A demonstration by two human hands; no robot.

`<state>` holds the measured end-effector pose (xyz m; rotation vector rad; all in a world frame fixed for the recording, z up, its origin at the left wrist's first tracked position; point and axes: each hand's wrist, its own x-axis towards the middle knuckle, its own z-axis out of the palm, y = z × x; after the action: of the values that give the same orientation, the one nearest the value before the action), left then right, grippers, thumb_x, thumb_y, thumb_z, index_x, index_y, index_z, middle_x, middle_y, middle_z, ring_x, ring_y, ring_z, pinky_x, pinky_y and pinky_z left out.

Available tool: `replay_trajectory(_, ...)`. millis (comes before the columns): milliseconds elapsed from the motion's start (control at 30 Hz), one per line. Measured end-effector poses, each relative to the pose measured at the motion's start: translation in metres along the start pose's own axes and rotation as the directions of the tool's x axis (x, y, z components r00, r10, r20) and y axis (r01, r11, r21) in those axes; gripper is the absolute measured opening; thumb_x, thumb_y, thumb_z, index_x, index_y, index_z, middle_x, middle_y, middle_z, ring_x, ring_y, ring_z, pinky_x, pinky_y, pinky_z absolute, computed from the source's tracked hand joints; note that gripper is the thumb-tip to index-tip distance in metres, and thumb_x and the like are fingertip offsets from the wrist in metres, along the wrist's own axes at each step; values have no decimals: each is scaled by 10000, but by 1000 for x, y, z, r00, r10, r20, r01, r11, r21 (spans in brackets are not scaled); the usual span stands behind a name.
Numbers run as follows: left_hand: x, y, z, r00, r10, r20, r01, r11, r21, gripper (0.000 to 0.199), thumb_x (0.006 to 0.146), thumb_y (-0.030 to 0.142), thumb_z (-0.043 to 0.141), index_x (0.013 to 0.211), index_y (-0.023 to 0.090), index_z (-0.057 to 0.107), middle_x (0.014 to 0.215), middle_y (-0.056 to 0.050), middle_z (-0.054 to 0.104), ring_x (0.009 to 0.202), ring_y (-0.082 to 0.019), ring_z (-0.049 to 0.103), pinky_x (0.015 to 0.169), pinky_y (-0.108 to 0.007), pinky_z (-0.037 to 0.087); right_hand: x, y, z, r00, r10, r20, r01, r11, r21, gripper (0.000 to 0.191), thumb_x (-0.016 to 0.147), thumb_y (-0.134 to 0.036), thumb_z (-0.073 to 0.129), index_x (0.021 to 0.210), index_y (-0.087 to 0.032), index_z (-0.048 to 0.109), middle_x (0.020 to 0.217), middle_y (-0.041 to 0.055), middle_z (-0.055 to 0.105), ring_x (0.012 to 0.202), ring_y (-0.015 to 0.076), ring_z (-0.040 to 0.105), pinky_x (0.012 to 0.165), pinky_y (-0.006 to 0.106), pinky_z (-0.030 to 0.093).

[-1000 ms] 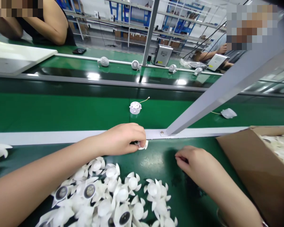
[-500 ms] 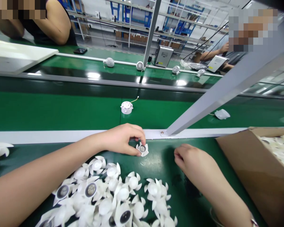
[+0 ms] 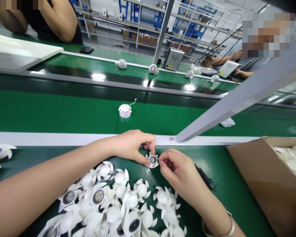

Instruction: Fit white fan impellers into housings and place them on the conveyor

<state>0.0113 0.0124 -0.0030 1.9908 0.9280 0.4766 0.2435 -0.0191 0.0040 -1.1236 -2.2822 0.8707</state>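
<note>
Thumb and forefinger of the left hand (image 3: 134, 145) are closed on opposite edges of a white fan wheel (image 3: 152, 160), by which it is held with its dark-rimmed hub facing up; whether the tabletop (image 3: 229, 200) is touched by it cannot be told. At the wheel's right edge, the fingertips of the right hand (image 3: 179, 168) are drawn together; whether a small piece is pinched there cannot be made out. A metal bangle (image 3: 232, 227) is worn on the right wrist.

Just beyond the right hand, small black pieces (image 3: 207, 180) are scattered. Nearer the viewer, a heap of white fan wheels (image 3: 113, 214) is spread, some with hollow hubs turned up, others with domed backs shown. More wheels (image 3: 0, 153) are cut off by the left edge. At the right, a cardboard box (image 3: 251, 174) is filled with white parts (image 3: 293, 159).

Past the hands, the tabletop is bordered by a white rail (image 3: 51, 139), to which a slanting grey post (image 3: 224, 102) is fixed. On the green belt (image 3: 51, 112) beyond, a round white housing (image 3: 125, 113) with a thin wire is seen. Farther off, white fan units (image 3: 122, 64) are set along another green surface, where a phone (image 3: 86, 49) and a metal case (image 3: 174, 59) are also placed. Two people are seated at its far side.
</note>
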Motion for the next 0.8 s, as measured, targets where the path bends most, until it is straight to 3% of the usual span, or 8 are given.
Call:
replay_trajectory(233, 1, 3, -2, 1000, 3, 3, -3, 1000, 26, 378, 632, 294, 871, 903, 237, 614, 923, 82, 700, 851, -120, 588, 692, -219, 380, 7, -2, 13, 985, -172, 8, 167, 944, -284, 110, 884, -115, 540, 843, -169, 627, 806, 30, 586, 705, 150, 550, 620, 260, 424)
replay_trajectory(467, 1, 3, 0, 1000, -16, -2, 16, 999, 28, 407, 625, 307, 871, 901, 231, 582, 955, 69, 709, 874, -131, 596, 694, -224, 381, 7, -5, 16, 977, -206, 47, 206, 878, -432, 121, 894, -106, 532, 836, -151, 629, 816, 46, 606, 721, 174, 581, 645, 289, 442)
replay_trajectory(667, 2, 1, 1, 1000, -18, 0, 18, 1000, -23, 418, 618, 271, 870, 897, 232, 562, 982, 74, 726, 887, -129, 601, 722, -225, 394, 2, -13, 13, 916, -374, 145, 384, 713, -587, 186, 931, -98, 491, 814, -156, 623, 778, 42, 596, 680, 178, 538, 598, 309, 370)
replay_trajectory(800, 2, 1, 1, 1000, -2, 4, 2, 998, -57, 402, 638, 275, 852, 884, 223, 539, 985, 59, 736, 896, -129, 599, 754, -236, 404, 0, -20, 16, 895, -408, 181, 424, 649, -632, 199, 926, -93, 487, 822, -158, 644, 706, 26, 566, 615, 178, 503, 552, 336, 299)
